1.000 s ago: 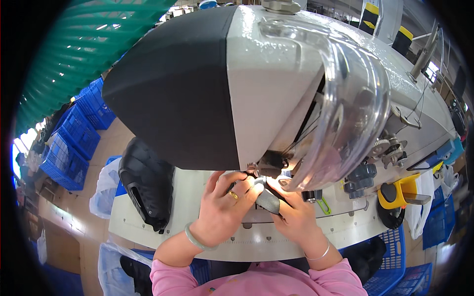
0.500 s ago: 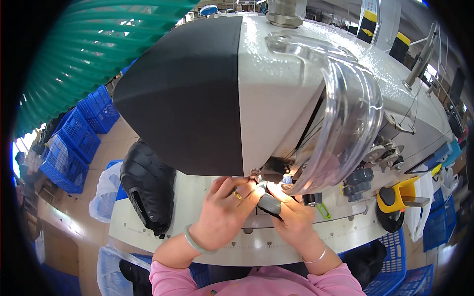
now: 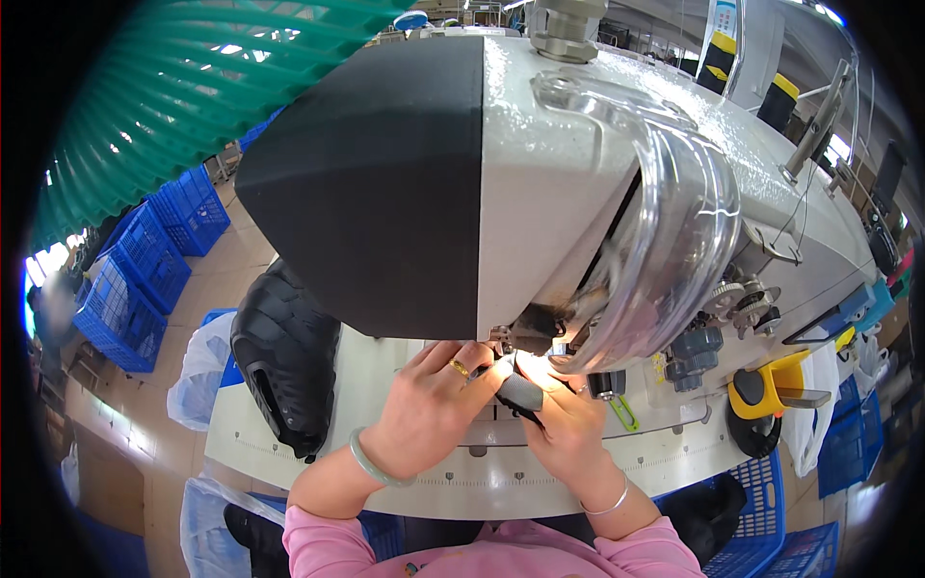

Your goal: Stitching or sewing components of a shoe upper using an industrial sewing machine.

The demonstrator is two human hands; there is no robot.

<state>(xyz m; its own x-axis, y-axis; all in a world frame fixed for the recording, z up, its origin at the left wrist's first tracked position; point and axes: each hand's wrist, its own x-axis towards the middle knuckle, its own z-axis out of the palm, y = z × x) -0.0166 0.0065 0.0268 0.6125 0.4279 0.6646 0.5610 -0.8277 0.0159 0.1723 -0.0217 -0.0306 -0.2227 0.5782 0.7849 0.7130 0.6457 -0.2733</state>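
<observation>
Under the head of a large grey and white sewing machine (image 3: 540, 193), both my hands are close together in the lamp light. My left hand (image 3: 421, 405) has its bent fingers pressed on a small black piece of material (image 3: 521, 393) close to the needle area. From the other side, my right hand (image 3: 566, 421) grips the same piece, thumb and fingers at its edge. The needle and the far end of the piece are hidden behind my fingers and the machine head. A stack of black moulded pieces (image 3: 285, 361) lies on the machine table to the left.
A clear plastic guard (image 3: 689, 212) curves in front of the machine head. On the table's right are green-handled snips (image 3: 624, 414) and a yellow holder (image 3: 771, 387). Blue crates (image 3: 125, 308) stand on the floor at left, with another crate (image 3: 761, 511) below right. A green ribbed sheet (image 3: 193, 106) hangs upper left.
My view has shifted slightly. Both hands keep hold of the black piece near the needle area, with only a small shift in its angle.
</observation>
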